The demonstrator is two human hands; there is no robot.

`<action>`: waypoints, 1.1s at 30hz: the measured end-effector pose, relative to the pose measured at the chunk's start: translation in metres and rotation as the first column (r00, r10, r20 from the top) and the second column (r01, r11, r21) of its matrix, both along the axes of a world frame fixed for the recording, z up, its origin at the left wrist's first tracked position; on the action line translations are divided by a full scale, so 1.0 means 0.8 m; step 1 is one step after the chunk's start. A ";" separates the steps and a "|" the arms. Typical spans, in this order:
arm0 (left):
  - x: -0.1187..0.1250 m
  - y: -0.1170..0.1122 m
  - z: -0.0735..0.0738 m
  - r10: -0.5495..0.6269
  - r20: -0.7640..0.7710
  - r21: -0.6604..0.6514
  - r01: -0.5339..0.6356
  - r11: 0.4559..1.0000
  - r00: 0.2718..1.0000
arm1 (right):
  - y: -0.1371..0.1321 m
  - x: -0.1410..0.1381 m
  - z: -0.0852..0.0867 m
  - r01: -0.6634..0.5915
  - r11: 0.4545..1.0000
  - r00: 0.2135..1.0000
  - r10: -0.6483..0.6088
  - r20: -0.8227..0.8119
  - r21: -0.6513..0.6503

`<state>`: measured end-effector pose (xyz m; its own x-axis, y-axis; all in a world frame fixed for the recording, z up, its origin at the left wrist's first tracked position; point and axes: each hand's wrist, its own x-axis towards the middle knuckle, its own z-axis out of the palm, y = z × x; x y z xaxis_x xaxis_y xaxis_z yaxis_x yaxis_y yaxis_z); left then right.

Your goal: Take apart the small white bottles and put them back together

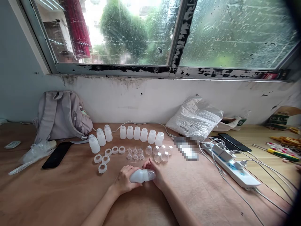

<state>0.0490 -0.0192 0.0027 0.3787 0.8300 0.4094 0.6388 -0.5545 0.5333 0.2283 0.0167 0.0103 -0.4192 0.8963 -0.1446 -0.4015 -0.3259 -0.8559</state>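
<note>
A small white baby bottle (139,176) with a clear cap lies sideways between my hands, just above the table. My left hand (124,179) is closed around its body. At the capped end, my right hand (159,174) has its fingers curled around the clear cap (149,175). Beyond my hands are several white collar rings (102,168), clear nipples (135,156) in short rows and clear dome caps (157,157). Farther back stands a row of open bottle bodies (137,133). Three capped bottles (94,144) stand to their left.
A grey backpack (62,116), a black phone (57,155) and a plastic bag (39,153) lie on the left. At right are a power strip (235,169) with trailing cables, a silver mailer bag (195,116), a dark phone (235,142) and a yellow-green screwdriver (282,154).
</note>
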 end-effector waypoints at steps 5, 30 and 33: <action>-0.006 -0.001 -0.004 0.070 0.054 -0.061 -0.067 0.996 0.996 | 0.004 0.007 -0.008 0.020 0.994 0.995 -0.030 -0.094 -0.105; -0.029 0.002 -0.003 0.248 0.332 -0.266 -0.162 0.950 0.910 | -0.003 0.008 0.004 0.143 0.989 0.988 -0.145 -0.053 -0.039; -0.032 0.006 0.030 0.267 0.329 -0.150 -0.229 0.962 0.906 | -0.003 0.008 0.004 0.151 0.988 0.987 -0.153 -0.054 -0.042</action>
<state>0.0233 -0.0141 0.0265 0.0071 0.9243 0.3817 0.5149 -0.3306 0.7909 0.2344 0.0142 0.0131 -0.2869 0.9445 -0.1597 -0.4966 -0.2892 -0.8184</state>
